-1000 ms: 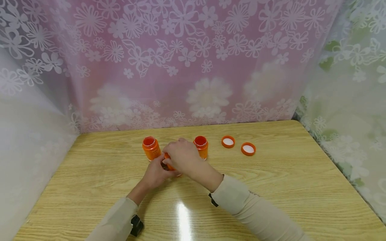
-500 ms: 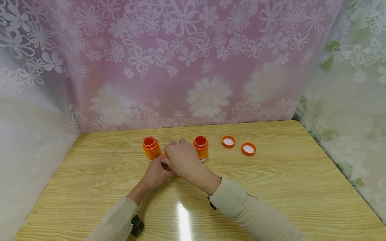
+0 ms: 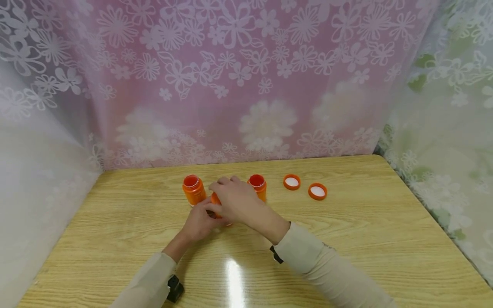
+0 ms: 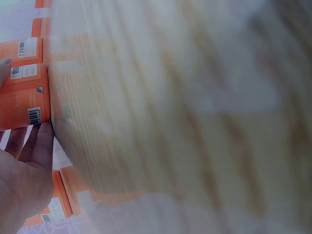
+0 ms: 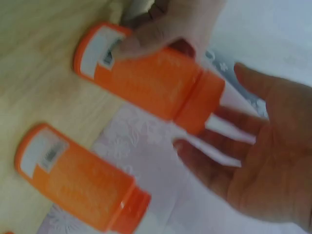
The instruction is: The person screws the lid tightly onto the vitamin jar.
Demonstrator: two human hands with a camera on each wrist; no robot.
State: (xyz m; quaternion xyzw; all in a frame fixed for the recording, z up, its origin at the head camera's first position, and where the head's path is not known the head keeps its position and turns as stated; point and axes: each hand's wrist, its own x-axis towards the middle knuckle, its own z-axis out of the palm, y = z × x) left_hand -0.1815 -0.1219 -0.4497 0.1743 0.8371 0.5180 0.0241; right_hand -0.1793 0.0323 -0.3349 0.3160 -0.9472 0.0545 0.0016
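Observation:
My left hand [image 3: 199, 221] grips the body of a capped orange plastic jar [image 5: 141, 78] standing on the table, its thumb across the white barcode label in the right wrist view. In the left wrist view the left fingers [image 4: 41, 146] wrap the jar low, near the tabletop. Around the jar's orange lid [image 5: 202, 102], my right hand [image 5: 273, 151] is spread, thumb apart from the lid and fingers close behind it; whether they touch is unclear. From the head view, the right hand covers much of the jar.
Uncapped orange jars stand to the left [image 3: 194, 191] and right [image 3: 258, 188] of the hands. Two orange lids [image 3: 292, 182] [image 3: 317, 191] lie with white insides up at the back right. The wooden table [image 3: 346, 239] meets a pink floral curtain [image 3: 231, 107] behind.
The right hand has loosened and shifted slightly right, so more of the jar's lid shows. The left hand has stayed in place on the jar.

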